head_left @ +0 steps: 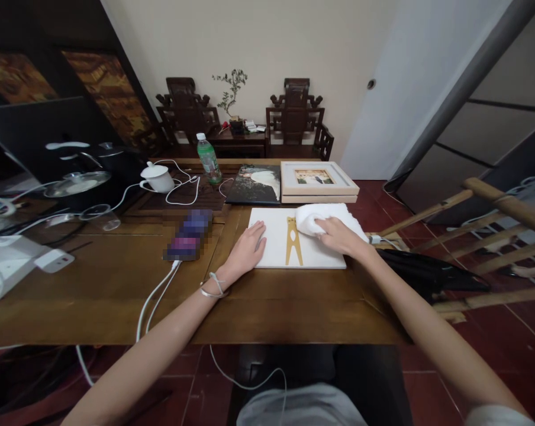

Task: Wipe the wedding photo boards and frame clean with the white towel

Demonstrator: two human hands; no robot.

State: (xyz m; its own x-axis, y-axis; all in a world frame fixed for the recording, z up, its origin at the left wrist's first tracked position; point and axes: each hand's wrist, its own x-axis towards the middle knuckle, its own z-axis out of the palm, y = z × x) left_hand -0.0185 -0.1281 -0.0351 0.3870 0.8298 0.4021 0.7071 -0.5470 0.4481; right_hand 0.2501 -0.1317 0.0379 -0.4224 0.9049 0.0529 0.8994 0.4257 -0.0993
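Observation:
A white board (271, 239) lies on the wooden table in front of me. On it is a flat gold figure (293, 242) with two small ears and two long legs; whether it is painted or a separate piece I cannot tell. My left hand (250, 245) rests flat with its fingers stretched over the board's left edge. My right hand (338, 235) is closed on a bunched white cloth (310, 219), pressed on the board beside the gold figure's upper part. More white material spreads behind the right hand and covers the board's upper right.
Behind the board lie a dark picture panel (254, 184) and stacked light wooden frames (318, 183). A green-labelled bottle (209, 158), a lidded white cup (157, 177), a phone (188, 235) on cables and a clear plastic cup (101, 218) stand leftward. A wooden rack (507, 207) is at right.

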